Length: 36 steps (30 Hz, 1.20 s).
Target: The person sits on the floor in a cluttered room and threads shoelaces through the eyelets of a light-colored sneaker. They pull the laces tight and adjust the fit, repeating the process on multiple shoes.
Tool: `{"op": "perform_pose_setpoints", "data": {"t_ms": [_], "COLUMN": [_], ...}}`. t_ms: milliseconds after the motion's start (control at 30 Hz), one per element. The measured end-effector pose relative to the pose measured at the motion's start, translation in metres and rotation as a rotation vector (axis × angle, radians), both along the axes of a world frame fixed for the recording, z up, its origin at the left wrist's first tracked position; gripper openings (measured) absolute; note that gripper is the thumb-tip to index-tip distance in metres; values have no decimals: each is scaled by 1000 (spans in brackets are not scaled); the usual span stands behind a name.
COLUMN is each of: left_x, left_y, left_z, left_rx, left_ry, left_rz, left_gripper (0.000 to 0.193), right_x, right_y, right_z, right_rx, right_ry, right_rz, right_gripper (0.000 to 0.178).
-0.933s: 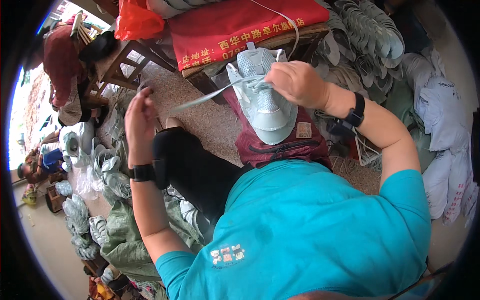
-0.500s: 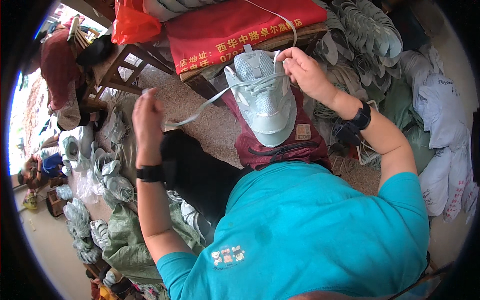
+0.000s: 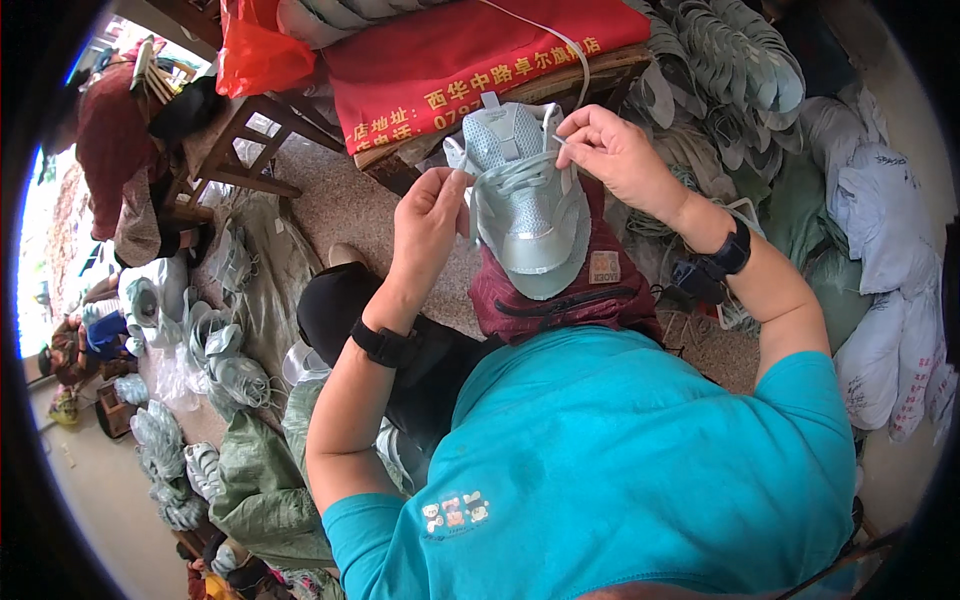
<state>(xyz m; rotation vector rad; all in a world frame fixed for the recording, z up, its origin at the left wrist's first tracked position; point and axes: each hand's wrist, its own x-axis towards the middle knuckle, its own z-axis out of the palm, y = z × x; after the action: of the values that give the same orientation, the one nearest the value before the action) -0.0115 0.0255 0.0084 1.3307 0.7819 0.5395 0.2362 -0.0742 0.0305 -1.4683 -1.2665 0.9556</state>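
Note:
A pale grey-green shoe upper [image 3: 535,230] lies over my lap, toe toward me and tongue pointing away. A flat pale shoelace [image 3: 515,178] is threaded across its front eyelets. My left hand [image 3: 432,212] is pinched at the upper's left edge, on what looks like the lace; its fingertips partly hide it. On the opposite edge, my right hand [image 3: 612,152] pinches the lace between thumb and forefinger near the eyelets. Beneath the upper is a dark red zippered cloth [image 3: 560,300].
Beyond the upper stands a wooden bench [image 3: 385,160] covered in red printed cloth [image 3: 400,70]. Bundled shoe parts [image 3: 735,60] and white sacks [image 3: 880,220] crowd the right. On the left are a wooden stool [image 3: 225,130], more uppers [image 3: 225,350] and a green sack [image 3: 260,480].
My left hand has come right, from out beside the upper to its left edge; the long lace stretch between them no longer shows. My right hand stays at the right edge, slightly shifted.

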Motion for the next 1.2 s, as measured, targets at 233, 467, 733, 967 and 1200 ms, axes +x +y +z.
{"op": "perform_pose_setpoints", "data": {"t_ms": [233, 467, 733, 967, 1200], "left_x": [4, -2, 0, 6, 11], "left_y": [-2, 0, -4, 7, 21], "left_z": [-5, -8, 2, -4, 2], "left_rx": [87, 111, -77, -72, -2], "left_ry": [17, 106, 30, 20, 60], "left_rz": [82, 49, 75, -78, -106], "left_gripper": [26, 26, 22, 22, 21], "right_x": [4, -11, -7, 13, 27], "right_y": [13, 22, 25, 36, 55], "right_z": [15, 17, 39, 48, 54], "right_rx": [-195, 203, 21, 287, 39], "right_ry": [-204, -942, -1009, -1057, -867], "right_rz": [42, 155, 303, 411, 645], "right_gripper": [11, 15, 26, 27, 24]}}
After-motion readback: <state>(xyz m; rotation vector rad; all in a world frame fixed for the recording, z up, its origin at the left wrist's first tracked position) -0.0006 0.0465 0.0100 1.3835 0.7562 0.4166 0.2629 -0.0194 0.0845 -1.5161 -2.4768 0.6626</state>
